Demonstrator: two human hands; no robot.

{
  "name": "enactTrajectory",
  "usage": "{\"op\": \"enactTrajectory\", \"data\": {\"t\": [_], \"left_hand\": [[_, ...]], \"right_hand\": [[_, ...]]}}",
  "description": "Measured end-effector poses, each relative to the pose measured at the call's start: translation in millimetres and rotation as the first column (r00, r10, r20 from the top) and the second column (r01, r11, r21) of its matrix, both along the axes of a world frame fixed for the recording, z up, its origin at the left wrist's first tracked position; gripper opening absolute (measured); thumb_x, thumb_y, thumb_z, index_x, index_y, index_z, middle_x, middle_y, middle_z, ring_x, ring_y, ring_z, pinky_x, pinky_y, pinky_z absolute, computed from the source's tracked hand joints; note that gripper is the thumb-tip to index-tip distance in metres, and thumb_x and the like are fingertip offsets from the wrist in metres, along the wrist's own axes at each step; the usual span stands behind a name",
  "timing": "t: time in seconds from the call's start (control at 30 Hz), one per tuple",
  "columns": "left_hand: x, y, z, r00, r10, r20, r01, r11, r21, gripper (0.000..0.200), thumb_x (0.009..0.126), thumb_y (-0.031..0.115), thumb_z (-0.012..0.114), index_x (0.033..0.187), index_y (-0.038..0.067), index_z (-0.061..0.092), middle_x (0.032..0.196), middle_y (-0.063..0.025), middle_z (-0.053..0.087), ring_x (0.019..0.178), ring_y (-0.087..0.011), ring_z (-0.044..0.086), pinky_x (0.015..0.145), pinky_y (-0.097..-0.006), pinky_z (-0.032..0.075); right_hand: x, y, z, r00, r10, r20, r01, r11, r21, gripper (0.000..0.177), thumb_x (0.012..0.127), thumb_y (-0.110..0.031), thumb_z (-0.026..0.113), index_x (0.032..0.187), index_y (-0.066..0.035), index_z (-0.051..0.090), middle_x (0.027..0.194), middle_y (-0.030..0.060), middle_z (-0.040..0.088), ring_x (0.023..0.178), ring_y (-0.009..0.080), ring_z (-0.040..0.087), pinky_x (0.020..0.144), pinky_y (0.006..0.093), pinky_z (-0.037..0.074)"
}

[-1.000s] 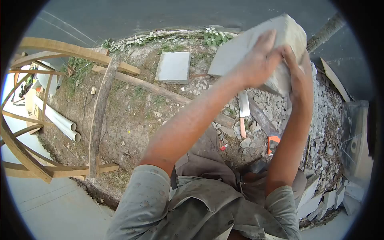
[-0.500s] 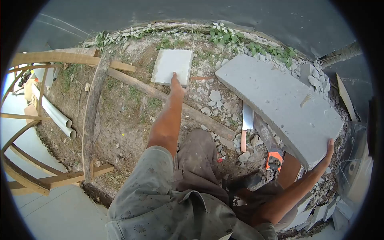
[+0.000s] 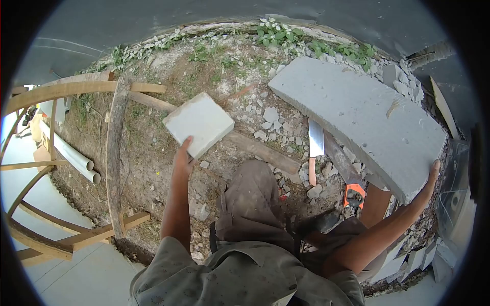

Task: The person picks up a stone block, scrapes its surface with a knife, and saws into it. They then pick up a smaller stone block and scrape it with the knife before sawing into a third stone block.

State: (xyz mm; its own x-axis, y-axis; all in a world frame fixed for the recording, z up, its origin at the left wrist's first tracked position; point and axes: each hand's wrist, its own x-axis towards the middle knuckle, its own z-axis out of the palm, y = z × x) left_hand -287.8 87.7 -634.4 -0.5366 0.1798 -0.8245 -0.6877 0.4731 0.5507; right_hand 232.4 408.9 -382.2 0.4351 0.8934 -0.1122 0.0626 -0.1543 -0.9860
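My left hand grips a small square pale block by its near corner, thumb on top and fingers hidden below. The block is held turned at an angle over the ground and the wooden plank. At the near right end of a long grey concrete block, my right hand grasps the edge; its fingers are mostly hidden. Beside the long block lies a broad-bladed knife with a wooden handle. Next to it is a hand saw with an orange-and-black handle, its blade partly under the block.
Stone chips are scattered between the blocks. To the left stand a rough log and curved wooden beams, with white pipes behind. Leafy plants grow along the dark wall. More broken slabs lie at lower right.
My left hand has drawn the small block nearer and to the left, turning it to an angle. My right hand stays on the long block's end; the view has shifted slightly.
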Motion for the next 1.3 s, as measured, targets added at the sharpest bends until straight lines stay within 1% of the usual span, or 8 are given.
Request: {"op": "enactTrajectory", "data": {"t": [0.2, 0.27, 0.37, 0.43, 0.63, 0.97, 1.2, 1.3], "left_hand": [[119.0, 10.1, 39.4, 0.818, -0.082, -0.569, -0.007, 0.988, -0.152, 0.068, 0.094, 0.035, 0.069, 0.146, -0.001, 0.042, 0.135, -0.0168, 0.056, 0.117, -0.0270, 0.057, 0.097, -0.0413, 0.049], [167.9, 72.4, 51.9, 0.975, -0.202, 0.090, 0.141, 0.881, 0.451, 0.089, 0.094, 0.050, 0.066, 0.156, 0.002, 0.025, 0.149, -0.0288, 0.041, 0.138, -0.0382, 0.044, 0.108, -0.0489, 0.045], [229.1, 193.5, 65.7, 0.592, -0.325, 0.737, -0.205, 0.824, 0.529, 0.111, 0.086, 0.081, 0.047, 0.158, 0.002, 0.016, 0.158, -0.0270, 0.027, 0.143, -0.0391, 0.037, 0.113, -0.0619, 0.033], [261.1, 251.8, 77.1, 0.654, -0.338, 0.677, -0.472, 0.518, 0.714, 0.095, 0.092, 0.074, 0.049, 0.155, 0.006, 0.028, 0.154, -0.0199, 0.038, 0.137, -0.0375, 0.044, 0.111, -0.0576, 0.037], [241.7, 221.5, 115.0, 0.796, -0.035, 0.604, -0.530, 0.442, 0.724, 0.063, 0.097, 0.054, 0.052, 0.144, 0.012, 0.045, 0.142, -0.0127, 0.052, 0.129, -0.0346, 0.051, 0.108, -0.0542, 0.041], [-31.2, 288.2, 21.9, 0.910, 0.264, 0.319, -0.413, 0.517, 0.750, 0.062, 0.097, 0.042, 0.056, 0.147, 0.009, 0.041, 0.148, -0.0127, 0.048, 0.133, -0.0361, 0.048, 0.109, -0.0587, 0.039], [-112.3, 334.0, -80.1, 0.972, 0.115, 0.202, -0.229, 0.630, 0.742, 0.072, 0.098, 0.049, 0.053, 0.153, 0.009, 0.034, 0.153, -0.0148, 0.044, 0.140, -0.0367, 0.042, 0.112, -0.0622, 0.032], [-87.6, 368.2, -61.9, 0.958, 0.288, -0.004, -0.280, 0.933, 0.226, 0.095, 0.090, 0.062, 0.057, 0.156, 0.002, 0.022, 0.157, -0.0177, 0.033, 0.143, -0.0369, 0.035, 0.114, -0.0578, 0.029]], "right_hand": [[-8.7, -15.5, 10.0, 0.988, 0.072, 0.133, -0.067, 0.997, -0.044, 0.077, 0.089, -0.050, 0.066, 0.141, 0.004, 0.050, 0.132, 0.0209, 0.057, 0.122, 0.0286, 0.055, 0.105, 0.0383, 0.039], [-13.7, -25.9, 10.8, 0.979, 0.167, 0.114, -0.166, 0.986, -0.015, 0.073, 0.088, -0.048, 0.065, 0.140, 0.002, 0.050, 0.128, 0.0205, 0.058, 0.117, 0.0276, 0.056, 0.101, 0.0394, 0.042], [-31.1, -48.4, 22.6, 0.940, 0.272, 0.207, -0.290, 0.955, 0.059, 0.085, 0.084, -0.051, 0.069, 0.144, 0.005, 0.044, 0.134, 0.0234, 0.054, 0.120, 0.0307, 0.055, 0.101, 0.0406, 0.042], [-46.8, -61.9, 28.3, 0.900, 0.289, 0.325, -0.349, 0.926, 0.143, 0.095, 0.080, -0.052, 0.072, 0.147, 0.006, 0.040, 0.137, 0.0247, 0.051, 0.122, 0.0330, 0.054, 0.103, 0.0416, 0.041], [-66.0, -71.2, 31.0, 0.821, 0.498, 0.280, -0.563, 0.788, 0.248, 0.109, 0.072, -0.055, 0.075, 0.150, 0.008, 0.033, 0.140, 0.0256, 0.048, 0.126, 0.0347, 0.052, 0.106, 0.0443, 0.041], [-267.0, 101.4, -187.4, 0.509, 0.620, -0.596, -0.752, 0.658, 0.042, 0.065, 0.091, -0.027, 0.067, 0.146, -0.003, 0.043, 0.133, 0.0155, 0.057, 0.122, 0.0282, 0.056, 0.104, 0.0422, 0.044], [-336.2, 135.7, -239.6, 0.638, 0.655, -0.404, -0.751, 0.646, -0.138, 0.083, 0.088, -0.013, 0.073, 0.155, 0.002, 0.027, 0.138, 0.0208, 0.054, 0.121, 0.0274, 0.057, 0.104, 0.0390, 0.044], [-343.9, 170.5, -258.8, 0.685, 0.717, -0.132, -0.726, 0.656, -0.205, 0.083, 0.089, -0.016, 0.073, 0.154, 0.005, 0.027, 0.143, 0.0246, 0.050, 0.128, 0.0305, 0.053, 0.109, 0.0384, 0.041]]}}
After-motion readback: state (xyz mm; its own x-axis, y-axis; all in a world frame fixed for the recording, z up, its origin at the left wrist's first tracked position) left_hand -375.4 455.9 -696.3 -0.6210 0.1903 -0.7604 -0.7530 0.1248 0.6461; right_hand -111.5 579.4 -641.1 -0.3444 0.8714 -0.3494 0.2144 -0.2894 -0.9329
